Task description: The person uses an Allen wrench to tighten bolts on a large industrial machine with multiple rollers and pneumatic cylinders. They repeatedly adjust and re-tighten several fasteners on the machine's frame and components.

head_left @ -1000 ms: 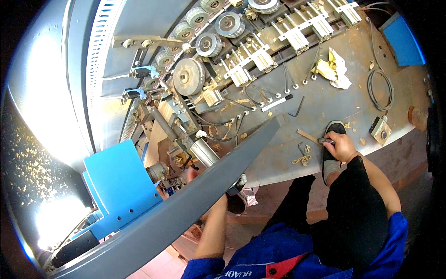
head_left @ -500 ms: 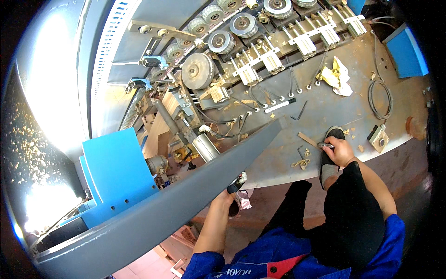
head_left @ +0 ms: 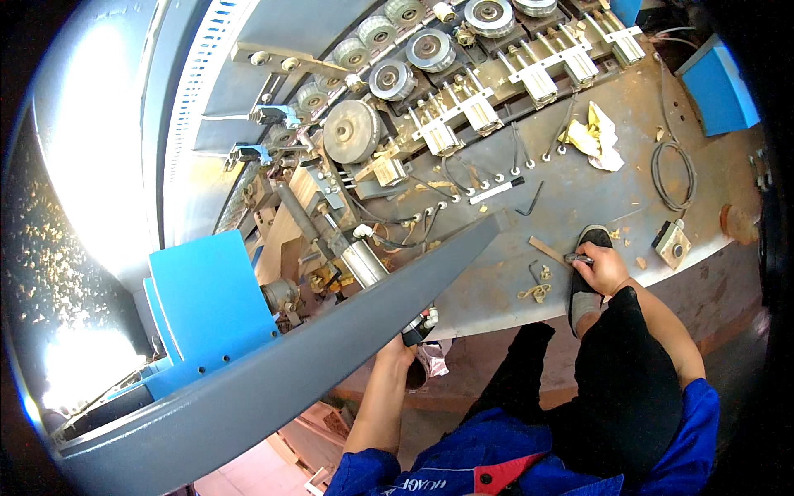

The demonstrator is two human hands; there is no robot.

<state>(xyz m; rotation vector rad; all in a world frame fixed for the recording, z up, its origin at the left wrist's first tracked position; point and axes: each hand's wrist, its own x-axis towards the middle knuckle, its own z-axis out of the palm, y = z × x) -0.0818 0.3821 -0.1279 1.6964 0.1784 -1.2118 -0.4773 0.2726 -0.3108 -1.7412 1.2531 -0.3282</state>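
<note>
My right hand (head_left: 606, 269) is closed round a small dark metal tool (head_left: 580, 259) whose kind I cannot make out. It is above my foot in a black shoe (head_left: 592, 240), which stands on the metal machine table (head_left: 496, 289). A thin wooden strip (head_left: 547, 250) lies just left of that tool. My left hand (head_left: 397, 354) reaches up to the underside of a long grey beam (head_left: 314, 355). Beside its fingers is a black fitting (head_left: 419, 328) with a white hose connector; the beam hides most of the fingers.
Rows of metal rollers (head_left: 430, 51) and small air cylinders (head_left: 536, 83) line the back. On the table lie a marker (head_left: 496, 192), a hex key (head_left: 532, 200), crumpled yellow paper (head_left: 597, 140), a coiled cable (head_left: 674, 175) and a control box (head_left: 672, 245). A blue housing (head_left: 211, 293) stands left.
The whole view has shifted very slightly. Both hands keep their places, and the tool stays in my right hand.
</note>
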